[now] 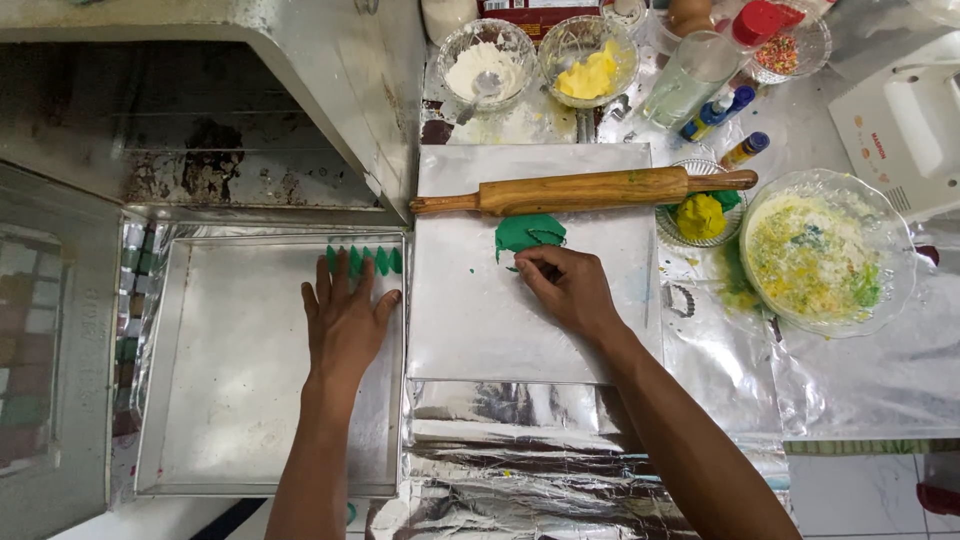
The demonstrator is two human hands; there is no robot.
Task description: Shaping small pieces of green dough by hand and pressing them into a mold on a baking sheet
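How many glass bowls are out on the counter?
5. A flour bowl and a yellow-paste bowl at top centre, a sprinkles bowl top right, a small dough bowl by the rolling pin, and a large smeared bowl beside it. Others may lie out of view.

rolling pin [585,190] behind dough [528,234] on board [470,320], baking tray [230,420] left of it, bowls [825,250] right

My left hand [343,325] lies flat in the baking tray [200,400], whose floor is bare below it toward the near edge; green pieces [363,260] line the far rim. On the metal sheet [480,330] I see open room along the near and left edges. The rolling pin [585,190] bars the far edge, green dough [528,233] just beneath. Bowls [825,250] crowd the right.
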